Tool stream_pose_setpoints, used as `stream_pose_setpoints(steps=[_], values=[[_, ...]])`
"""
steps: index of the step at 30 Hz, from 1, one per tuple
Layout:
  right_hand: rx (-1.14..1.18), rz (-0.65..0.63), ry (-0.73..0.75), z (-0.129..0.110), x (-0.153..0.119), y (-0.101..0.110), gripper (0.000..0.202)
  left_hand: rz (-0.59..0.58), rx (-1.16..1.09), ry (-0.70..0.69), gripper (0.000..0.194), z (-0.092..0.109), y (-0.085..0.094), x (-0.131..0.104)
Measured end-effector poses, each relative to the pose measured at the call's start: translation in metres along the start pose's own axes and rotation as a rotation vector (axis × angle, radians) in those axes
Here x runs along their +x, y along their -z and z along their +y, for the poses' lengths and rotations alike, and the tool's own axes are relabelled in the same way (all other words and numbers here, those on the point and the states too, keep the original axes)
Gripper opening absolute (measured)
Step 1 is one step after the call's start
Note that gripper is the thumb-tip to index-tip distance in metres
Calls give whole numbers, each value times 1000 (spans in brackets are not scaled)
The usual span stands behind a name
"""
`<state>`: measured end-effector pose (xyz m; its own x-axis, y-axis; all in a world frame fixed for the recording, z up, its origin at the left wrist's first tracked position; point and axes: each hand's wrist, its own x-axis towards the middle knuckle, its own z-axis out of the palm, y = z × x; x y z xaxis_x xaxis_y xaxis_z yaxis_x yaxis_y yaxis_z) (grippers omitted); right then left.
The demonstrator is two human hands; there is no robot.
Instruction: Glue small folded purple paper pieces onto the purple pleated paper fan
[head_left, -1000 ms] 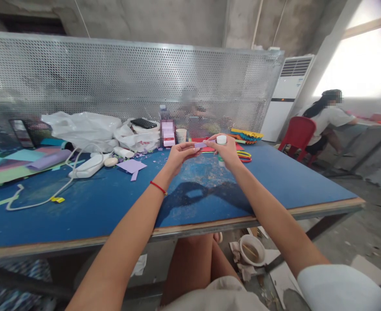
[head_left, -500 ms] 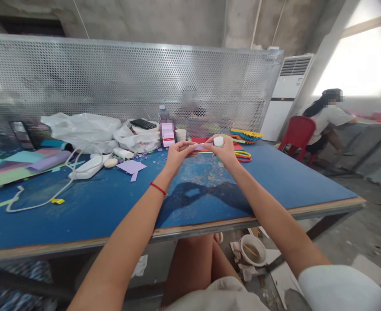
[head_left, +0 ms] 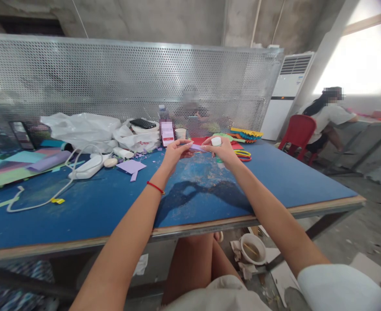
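Note:
Above the blue table, a small strip of purple paper [head_left: 196, 148] stretches between my two hands. My left hand [head_left: 177, 152], closed in a pinch, grips its left end. The thumb and fingertips of my right hand [head_left: 224, 149] pinch the right end. A white-capped tube with a green body, looking like a glue stick [head_left: 216, 141], is lodged in my right hand; its lower end shows below the palm. Red paper [head_left: 237, 146] and scissors with yellow and red handles [head_left: 243, 155] lie beyond and beside my right hand.
Purple paper pieces [head_left: 131, 166], a white cable [head_left: 41, 207] and a power strip [head_left: 86, 167] lie left. A phone [head_left: 167, 134], paper cup [head_left: 180, 134] and plastic bags [head_left: 80, 127] stand along the perforated metal screen [head_left: 119, 77]. A person [head_left: 329, 112] sits at far right.
Both hands have shifted slightly left, and the purple strip has tilted so that more of its face shows. The tube moved along with my right hand.

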<state>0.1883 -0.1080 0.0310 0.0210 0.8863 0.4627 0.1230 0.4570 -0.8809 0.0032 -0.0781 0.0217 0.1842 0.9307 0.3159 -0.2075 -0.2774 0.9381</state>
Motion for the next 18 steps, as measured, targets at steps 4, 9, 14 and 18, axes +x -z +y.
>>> stream_pose_setpoints(steps=[4, 9, 14, 18], values=[[-5, -37, -26, -1, -1, 0, 41, -63, 29, 33, 25, -1, 2, 1], [-4, -67, -53, -2, -1, 1, 44, -95, 56, -2, 32, -4, 7, 4], [-29, -107, -90, -1, 1, 5, 40, -157, 91, -35, 43, -7, 14, 7], [-58, -189, -126, -2, 1, 6, 36, -236, 131, -23, 49, -7, 19, 7]])
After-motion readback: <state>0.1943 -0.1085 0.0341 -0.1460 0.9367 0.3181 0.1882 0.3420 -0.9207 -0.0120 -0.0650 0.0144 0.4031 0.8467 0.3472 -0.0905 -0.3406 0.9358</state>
